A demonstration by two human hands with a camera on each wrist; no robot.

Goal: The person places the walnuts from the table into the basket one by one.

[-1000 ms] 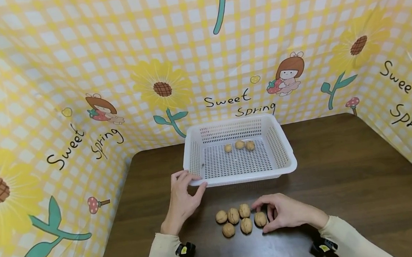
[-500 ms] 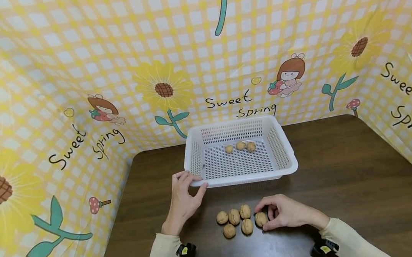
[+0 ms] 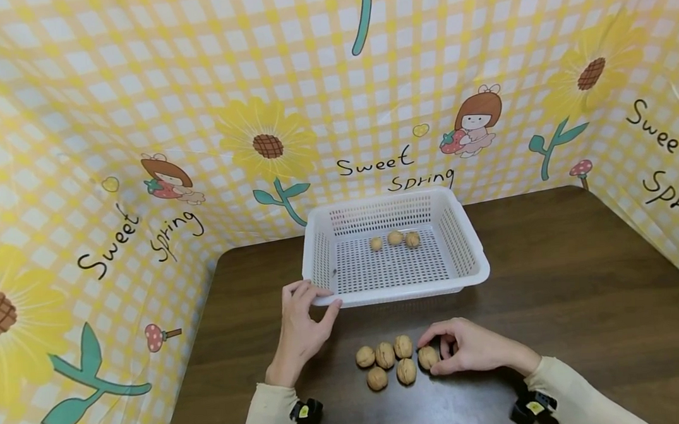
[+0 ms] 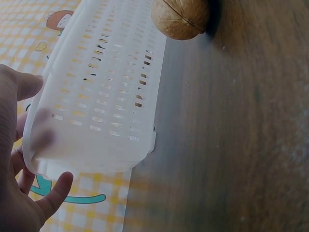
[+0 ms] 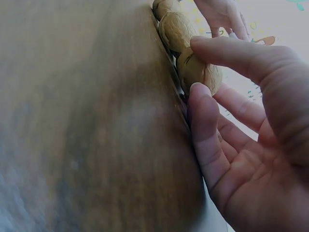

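My left hand (image 3: pixel 302 330) grips the near left corner of a white perforated plastic basket (image 3: pixel 403 298), thumb on one side of the rim and fingers on the other. In the left wrist view, the thumb and fingers lie about the basket rim (image 4: pixel 33 130). My right hand (image 3: pixel 476 348) pinches a walnut (image 3: pixel 428 358) between thumb and fingers, low at the table surface. The right wrist view shows this walnut (image 5: pixel 193 72) between the digits. Just left of it, several walnuts (image 3: pixel 385 356) sit in two short rows on the table. Inside the basket lie three more walnuts (image 3: pixel 395 238).
The brown wooden table (image 3: pixel 575 277) extends to the right of the basket. Behind and at both sides hangs a yellow checked cloth (image 3: pixel 334 98) with printed flowers. The basket stands near the table's back edge, close to the cloth.
The right fingers have drawn in around the rightmost walnut, which has shifted slightly to the left. The left hand and the basket stay in place.
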